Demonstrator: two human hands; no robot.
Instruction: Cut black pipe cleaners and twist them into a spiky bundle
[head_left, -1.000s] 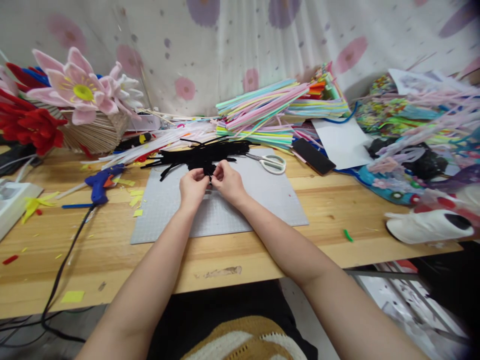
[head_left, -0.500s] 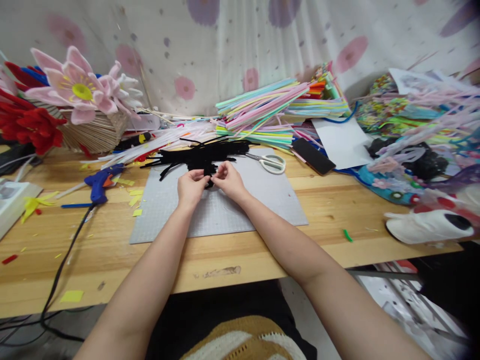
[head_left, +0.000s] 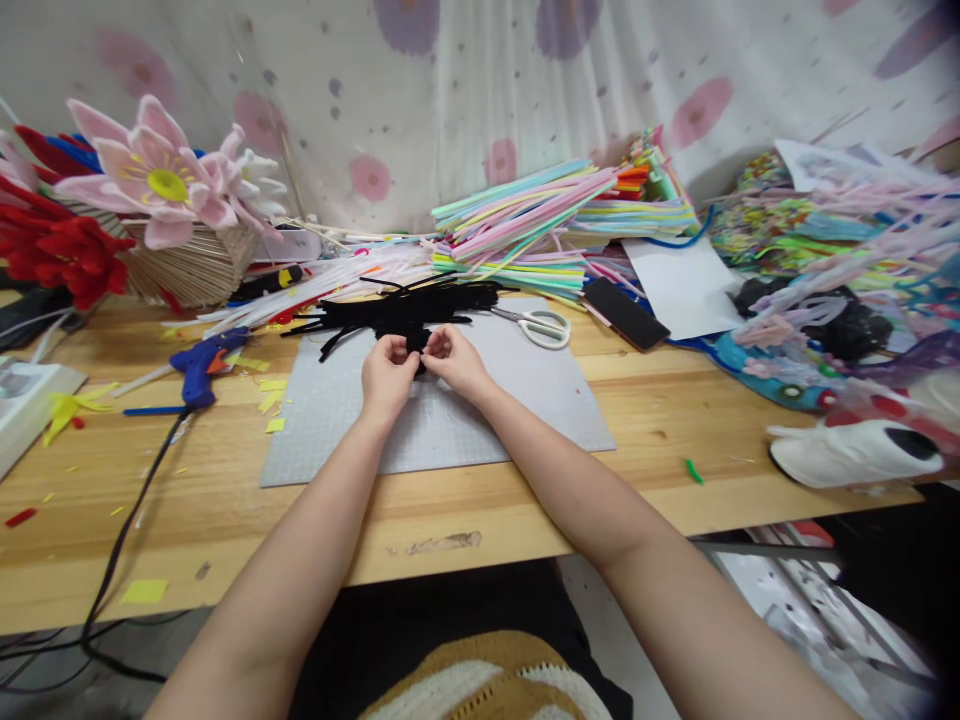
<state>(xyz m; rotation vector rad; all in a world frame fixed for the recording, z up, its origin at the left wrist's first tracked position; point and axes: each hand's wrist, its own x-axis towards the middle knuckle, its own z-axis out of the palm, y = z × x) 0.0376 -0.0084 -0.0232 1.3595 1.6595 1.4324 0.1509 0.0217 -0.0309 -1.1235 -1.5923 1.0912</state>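
Observation:
Black pipe cleaners (head_left: 405, 308) lie in a loose bundle across the back of the grey cutting mat (head_left: 322, 440). At the near side of that bundle, my left hand (head_left: 388, 375) pinches a small black fuzzy piece between thumb and fingers. Close beside it, my right hand (head_left: 455, 358) grips the same black piece with its fingertips. The piece's exact shape is mostly hidden by my fingers and blends into the bundle behind. Scissors with pale handles (head_left: 546, 328) rest on the mat to the right of my hands.
A blue glue gun (head_left: 199, 370) and yellow scraps (head_left: 271, 400) lie left of the mat. Pastel pipe cleaners (head_left: 525, 210) are piled behind. A phone (head_left: 626, 313) lies right, and a white shoe-like item (head_left: 855, 450) farther right. Fuzzy flowers (head_left: 161, 180) stand back left.
My left hand has shifted slightly to the right and turned a little. My right hand stays nearly in place, both still at the black piece.

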